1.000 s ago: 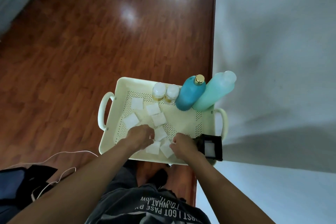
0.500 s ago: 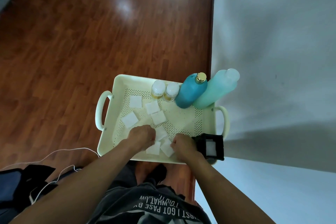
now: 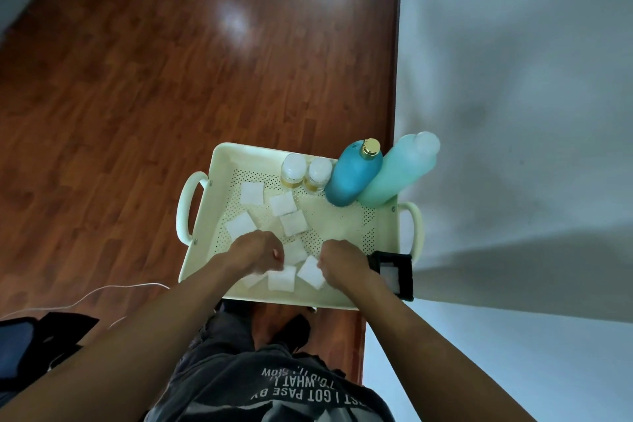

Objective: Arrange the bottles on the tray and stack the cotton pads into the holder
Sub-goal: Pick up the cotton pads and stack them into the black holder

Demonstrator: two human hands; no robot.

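A cream perforated tray [image 3: 346, 226] with two handles lies on the floor. Along its far edge stand two small white-capped jars [image 3: 294, 171] [image 3: 318, 174], a blue bottle [image 3: 352, 175] with a gold cap and a teal bottle [image 3: 399, 171], both leaning right. Several square white cotton pads [image 3: 293, 223] lie scattered on the tray. A black holder [image 3: 406, 276] at the near right corner has a white pad inside. My left hand [image 3: 257, 252] is curled down over the near pads; its grip is hidden. My right hand [image 3: 342, 262] pinches the edge of a cotton pad [image 3: 311, 271].
A pale wall [image 3: 513, 113] runs close along the tray's right side. Red-brown wood floor [image 3: 137, 96] stretches left and ahead. A dark bag [image 3: 37, 339] and a white cable [image 3: 102, 291] lie at the near left. My legs are just below the tray.
Both hands stay over the near pads, barely shifted. The view has drifted slightly. The bottles and the far pads have not moved.
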